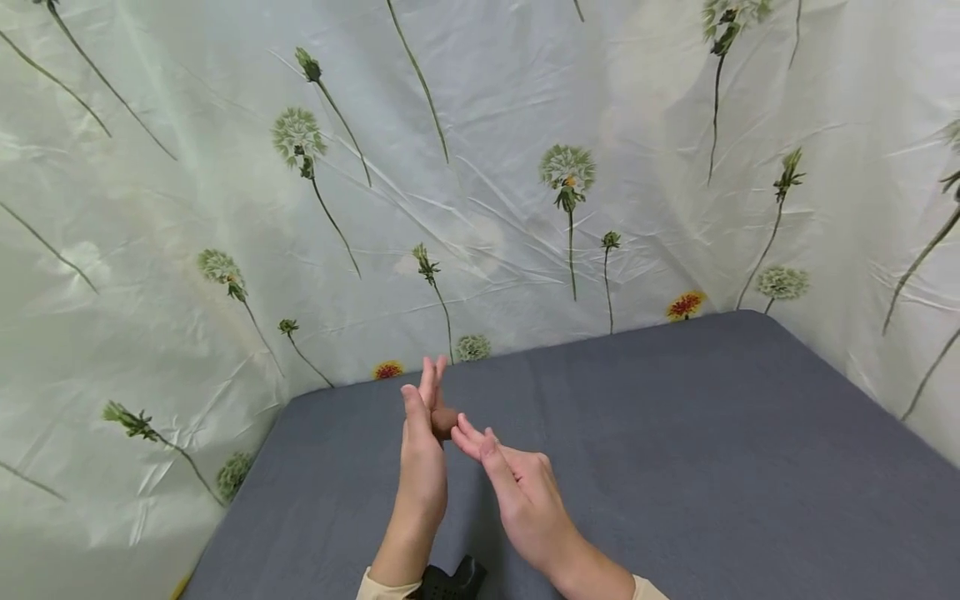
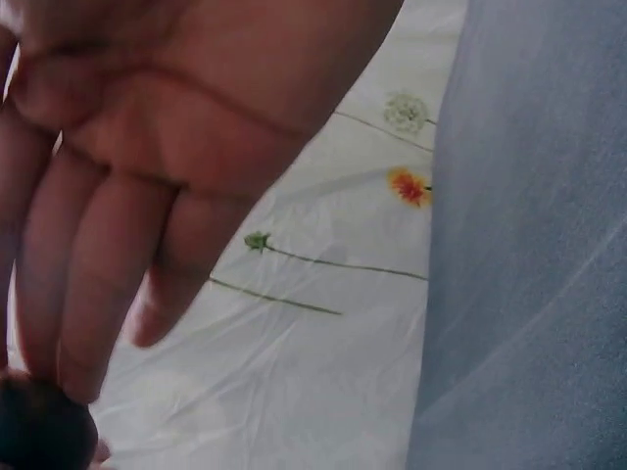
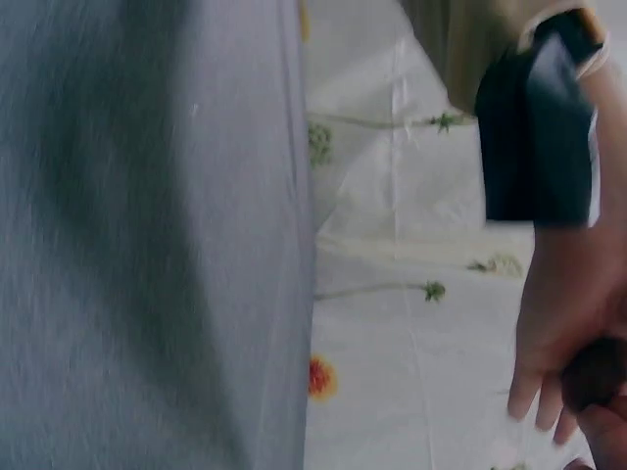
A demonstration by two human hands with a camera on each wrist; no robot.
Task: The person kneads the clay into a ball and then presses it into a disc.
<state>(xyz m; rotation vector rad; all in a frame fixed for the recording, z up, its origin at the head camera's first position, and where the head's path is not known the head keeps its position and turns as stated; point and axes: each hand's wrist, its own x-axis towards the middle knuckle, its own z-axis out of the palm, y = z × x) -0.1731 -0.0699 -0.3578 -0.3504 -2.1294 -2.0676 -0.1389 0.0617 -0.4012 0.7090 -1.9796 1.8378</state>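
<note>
Step in hand looks like rolling or shaping the small brown ball, clay-like by its look (image 1: 445, 422), between the two hands; round already, so probably late in forming, though its far side is hidden. The ball is up off the grey cloth-covered tabletop (image 1: 675, 433), sandwiched: left hand (image 1: 424, 454) flat along its left side, right hand (image 1: 522, 500) reaching in from its near right. Next move, my read: light, even circling with the right fingers, left palm steady as backing; too much push flattens the ball, too little drops it. Pose: left hand is upright, fingers straight and pointing up past the ball, palm turned toward it, thumb raised on the near side. Not gripping, just backing it. Right hand slants in toward the ball, fingers extended, tips meeting its right side; left-wrist view shows those fingers long and nearly straight, little finger clear of the ball. No curl or pinch on either hand; contact is press only. Black wrist-mounted device (image 1: 452, 580) sits below the ball at the left wrist, by the beige left sleeve (image 1: 379, 588). White flower-print curtain (image 1: 495, 200) hangs beyond the ball. Ball is dark in both wrist views, so surface finish: can't tell.
</note>
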